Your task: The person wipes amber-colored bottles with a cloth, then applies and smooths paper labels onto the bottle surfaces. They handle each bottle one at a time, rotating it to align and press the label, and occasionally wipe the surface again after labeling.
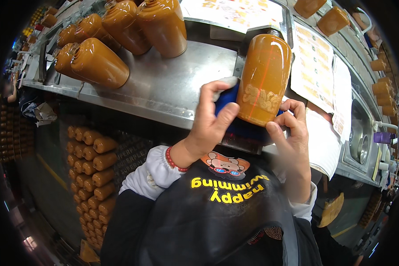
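A brown glossy bottle lies on a blue support, its neck pointing away from me. A raised pattern marks its lower part, and a thin red line runs along its length. My left hand is curved beside the bottle, thumb on its lower left edge. Something white is at the tips of the left fingers; I cannot tell what it is. At the lower right corner, my right hand has its thumb and bent fingers against the bottle. The right wrist is blurred.
Several similar brown bottles stand on the metal table at left. Printed sheets lie beyond and to the right. Stacked bottles fill the lower left. A white cloth hangs at right near a metal sink.
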{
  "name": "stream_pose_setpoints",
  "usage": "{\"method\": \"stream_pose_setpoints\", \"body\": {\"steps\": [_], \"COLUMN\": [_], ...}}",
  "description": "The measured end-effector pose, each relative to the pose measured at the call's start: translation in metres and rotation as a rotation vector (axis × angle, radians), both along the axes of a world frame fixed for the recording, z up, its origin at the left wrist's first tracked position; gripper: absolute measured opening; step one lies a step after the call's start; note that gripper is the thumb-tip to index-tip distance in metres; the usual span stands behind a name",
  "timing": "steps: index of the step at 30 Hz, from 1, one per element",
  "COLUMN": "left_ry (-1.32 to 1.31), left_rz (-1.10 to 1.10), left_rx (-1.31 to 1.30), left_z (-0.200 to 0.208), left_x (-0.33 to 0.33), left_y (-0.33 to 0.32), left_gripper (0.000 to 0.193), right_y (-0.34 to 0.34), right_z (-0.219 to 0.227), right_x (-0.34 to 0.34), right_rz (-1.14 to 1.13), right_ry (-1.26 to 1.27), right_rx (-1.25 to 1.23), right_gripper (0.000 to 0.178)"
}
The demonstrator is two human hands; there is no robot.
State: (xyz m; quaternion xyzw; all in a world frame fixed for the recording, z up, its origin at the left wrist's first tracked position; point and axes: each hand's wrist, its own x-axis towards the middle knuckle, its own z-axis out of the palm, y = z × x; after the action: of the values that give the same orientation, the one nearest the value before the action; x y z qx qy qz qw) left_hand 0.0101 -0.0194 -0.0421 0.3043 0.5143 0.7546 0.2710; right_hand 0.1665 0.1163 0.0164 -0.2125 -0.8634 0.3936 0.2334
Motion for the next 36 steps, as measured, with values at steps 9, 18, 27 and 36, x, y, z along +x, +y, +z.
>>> {"method": "stream_pose_setpoints", "body": {"steps": [9,18,27,36], "left_ry": [1.143,1.338,0.656,0.525], "left_rz": [0.253,0.307,0.109,0.016], "left_rx": [-0.118,0.054,-0.201,-0.175], "left_z": [-0.005,-0.010,0.004,0.005], "left_x": [0.007,-0.009,-0.007,-0.008], "left_y": [-0.028,-0.024,0.002,0.000], "left_gripper": [0.045,0.033,0.050,0.050], "right_y": [0.000,0.007,0.007,0.006], "right_z": [0.000,0.005,0.000,-0.003], "right_x": [0.002,0.004,0.003,0.002], "right_rz": [0.000,0.078,0.074,0.044], "right_ry": [-0.024,-0.015,-0.001,0.004], "right_rx": [-0.042,-0.099,-0.150,-0.142], "right_gripper": [0.022,0.024,0.024,0.023]}}
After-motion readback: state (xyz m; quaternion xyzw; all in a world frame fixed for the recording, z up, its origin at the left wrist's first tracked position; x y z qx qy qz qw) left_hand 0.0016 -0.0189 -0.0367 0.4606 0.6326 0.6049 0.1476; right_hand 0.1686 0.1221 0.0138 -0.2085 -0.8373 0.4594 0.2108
